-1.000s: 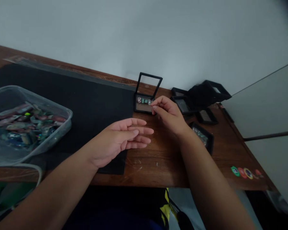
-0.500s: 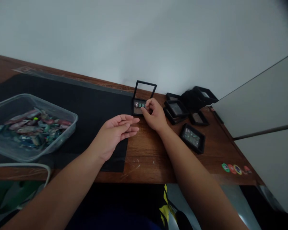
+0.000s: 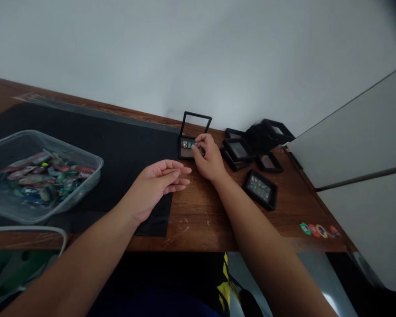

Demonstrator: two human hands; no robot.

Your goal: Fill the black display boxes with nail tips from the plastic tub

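A small black display case [image 3: 181,152] stands with its framed lid [image 3: 198,115] raised against the wall side. Inside its base lies a row of small polished stones [image 3: 189,144], pinkish and green. My right hand [image 3: 207,158] reaches over the right part of the case, thumb and fingers curled together at the end of the row; what lies between them is hidden. Palm turned up, my left hand [image 3: 158,182] hovers in front of the case over the edge of the black mat [image 3: 132,132]. Its fingers stretch loosely to the right, thumb near them, and no object shows in it.
At the left, a clear plastic tub [image 3: 100,164] holds many coloured stones [image 3: 46,176]. Several black cases [image 3: 239,149] are piled right of my hand, near a closed case [image 3: 260,189] with stones inside. Round coloured stickers [image 3: 320,231] lie near the wooden table's [image 3: 198,229] right edge.
The view has shifted slightly, so everything sits a little further left. My right thumb and fingers have moved slightly closer over the end of the stone row. The left hand keeps nearly the same pose.
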